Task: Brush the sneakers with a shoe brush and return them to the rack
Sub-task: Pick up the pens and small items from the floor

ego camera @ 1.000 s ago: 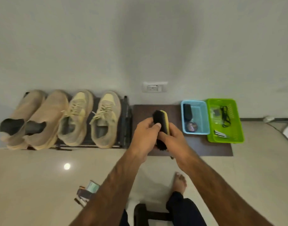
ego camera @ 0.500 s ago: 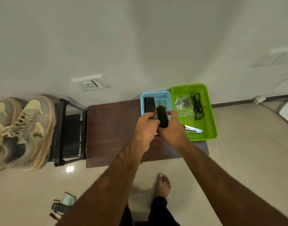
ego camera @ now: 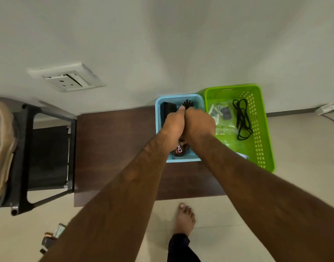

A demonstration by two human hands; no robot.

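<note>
The shoe brush (ego camera: 187,104) shows only its black bristle tip above my fingers. My left hand (ego camera: 173,124) and my right hand (ego camera: 199,123) are pressed together around it, inside the blue basket (ego camera: 163,100). A round polish tin (ego camera: 180,148) lies in the basket under my wrists. A tan sneaker (ego camera: 1,144) is just visible on the black rack (ego camera: 24,157) at the far left edge.
A green basket (ego camera: 264,133) with a black cord and small packets stands right of the blue one, both on a dark brown mat (ego camera: 113,148). A wall socket (ego camera: 68,78) is above. My bare foot (ego camera: 185,218) rests on the tiled floor; small items (ego camera: 51,237) lie at lower left.
Both hands carried the brush from in front of the rack rightward and down into the blue basket. My view swung right, so most sneakers left the frame.
</note>
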